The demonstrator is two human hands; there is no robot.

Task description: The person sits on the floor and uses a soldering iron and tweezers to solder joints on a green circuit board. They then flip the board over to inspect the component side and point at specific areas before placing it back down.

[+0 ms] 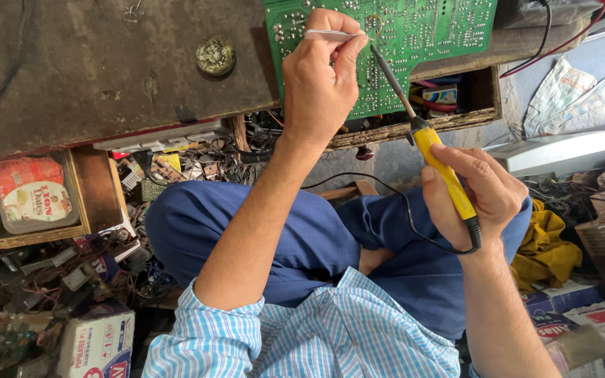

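A green circuit board (428, 31) lies on a worn dark workbench (92, 70), its solder side up. My left hand (320, 80) rests on the board and pinches thin metal tweezers (327, 33) that point right toward a small wire loop. My right hand (477, 192) grips a yellow-handled soldering iron (442, 168). The iron's dark tip reaches up and left to the board, right beside the tweezers' points. Its black cord runs across my lap.
A round tin (215, 55) sits on the bench. An open drawer holds a plastic food box (33, 192) at left. Loose wires and parts fill the floor at left. A yellow cloth (544, 252) and cardboard boxes lie at right.
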